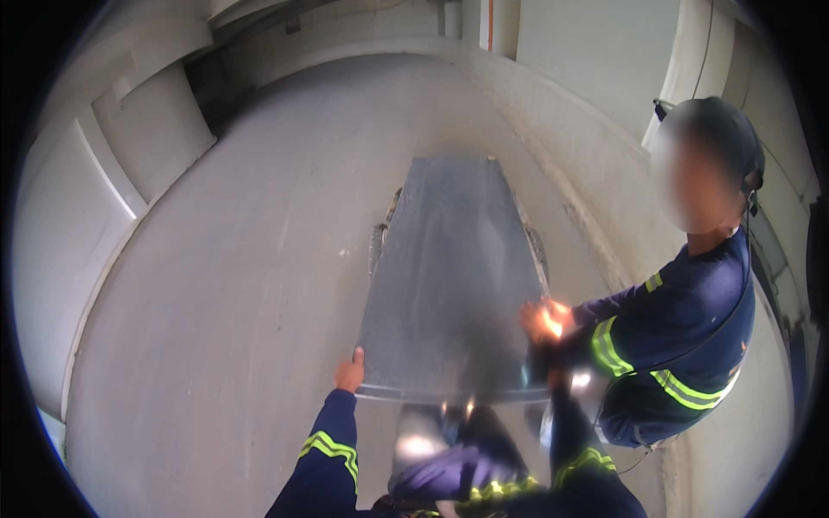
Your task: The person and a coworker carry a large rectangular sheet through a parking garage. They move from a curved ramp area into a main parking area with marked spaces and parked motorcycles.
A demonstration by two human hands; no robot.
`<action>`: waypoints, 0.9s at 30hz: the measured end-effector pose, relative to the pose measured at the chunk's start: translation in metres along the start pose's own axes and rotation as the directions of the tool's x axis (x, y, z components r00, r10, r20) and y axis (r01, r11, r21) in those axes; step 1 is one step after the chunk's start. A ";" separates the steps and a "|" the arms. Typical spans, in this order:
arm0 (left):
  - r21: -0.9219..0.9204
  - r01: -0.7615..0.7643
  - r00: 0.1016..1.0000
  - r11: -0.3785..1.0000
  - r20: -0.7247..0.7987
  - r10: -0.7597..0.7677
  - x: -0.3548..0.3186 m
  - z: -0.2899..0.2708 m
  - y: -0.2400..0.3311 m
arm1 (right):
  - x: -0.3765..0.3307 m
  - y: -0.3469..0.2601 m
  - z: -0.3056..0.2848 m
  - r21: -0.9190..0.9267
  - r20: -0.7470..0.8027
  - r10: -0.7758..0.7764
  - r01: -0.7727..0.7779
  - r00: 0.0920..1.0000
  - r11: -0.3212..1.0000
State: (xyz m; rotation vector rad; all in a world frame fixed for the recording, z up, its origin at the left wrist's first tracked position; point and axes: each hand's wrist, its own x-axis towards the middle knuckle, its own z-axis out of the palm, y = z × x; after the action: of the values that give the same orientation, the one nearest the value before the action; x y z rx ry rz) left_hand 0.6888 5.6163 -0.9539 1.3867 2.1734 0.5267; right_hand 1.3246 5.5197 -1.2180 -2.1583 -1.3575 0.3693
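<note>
A long flatbed cart (445,268) with a dark grey, flat top stretches away in front of me. My left hand (350,373) is closed on its near left corner, with the thumb lying up along the side edge. Over at the near right corner is my right hand (560,378), mostly hidden behind a co-worker's dark sleeve and smeared by glare; its fingers do not show. The co-worker's hand (546,320) rests at the cart's right edge, just beyond my right hand.
Close on my right stands a co-worker (691,319) in a dark blue uniform with reflective bands and a dark cap. Wheels (376,246) show beside the cart. A grey concrete floor (216,285) curves ahead between a low wall (570,112) and pale pillars (151,129).
</note>
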 end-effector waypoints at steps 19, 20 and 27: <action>0.127 0.067 0.986 0.990 0.144 -0.085 0.014 -0.094 -0.026 | -0.090 -0.144 -0.048 -0.520 0.186 0.020 0.081 0.982 0.850; 0.116 0.058 0.989 0.991 0.131 -0.074 0.016 -0.102 -0.021 | -0.086 -0.155 -0.055 -0.538 0.256 0.077 0.076 0.963 0.839; 0.116 0.010 0.993 0.993 0.115 -0.023 0.062 -0.137 0.018 | -0.053 -0.230 -0.083 -0.479 0.108 0.141 -0.073 0.984 0.875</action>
State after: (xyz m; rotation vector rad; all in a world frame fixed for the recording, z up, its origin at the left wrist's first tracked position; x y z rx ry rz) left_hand 0.5977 5.6732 -0.8472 1.4214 2.1484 0.3099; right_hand 1.1728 5.5230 -1.0195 -2.6616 -1.5325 0.2493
